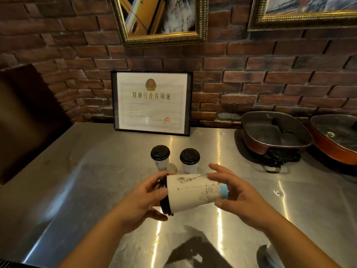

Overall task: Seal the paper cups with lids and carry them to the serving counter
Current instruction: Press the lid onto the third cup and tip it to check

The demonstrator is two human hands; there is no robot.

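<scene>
Both hands gripping sideways lidded cup

One head-worn view looks forward and down, close over the steel counter (brick wall behind)

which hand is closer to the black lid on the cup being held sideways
Left. The left hand wraps the black lid end of the sideways cup, fingers touching it. The right hand is at the opposite end, by the cup's blue base, away from the lid.
</scene>
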